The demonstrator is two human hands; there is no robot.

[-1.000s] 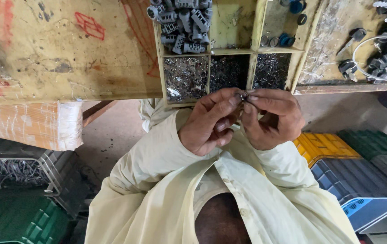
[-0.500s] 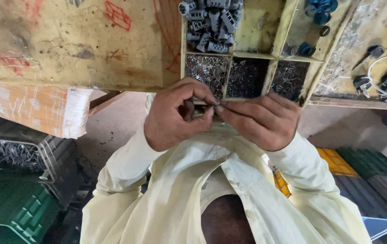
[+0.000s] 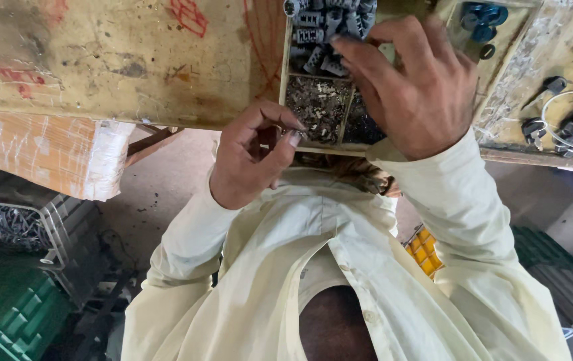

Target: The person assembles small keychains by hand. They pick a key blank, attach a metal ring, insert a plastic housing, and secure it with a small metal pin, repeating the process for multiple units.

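My left hand [image 3: 249,157] is curled at the counter's [image 3: 119,60] near edge, thumb and forefinger pinched on a small pale part [image 3: 261,145] in the hollow of my palm; it is too small to say what it is. My right hand [image 3: 413,83] is raised over the tray [image 3: 285,67], fingers spread and bent, tips above the grey plastic blocks [image 3: 326,33] in the far compartment; I cannot tell whether it grips anything. Nearer me, two compartments hold small metal bits [image 3: 313,103], the right one half hidden under my palm. Blue caps [image 3: 480,13] lie in the next section, black clips [image 3: 557,83] and a white wire [image 3: 567,113] further right. Below the counter: a wrapped orange parcel [image 3: 46,154], a green crate [image 3: 6,307] and a yellow crate [image 3: 423,251].
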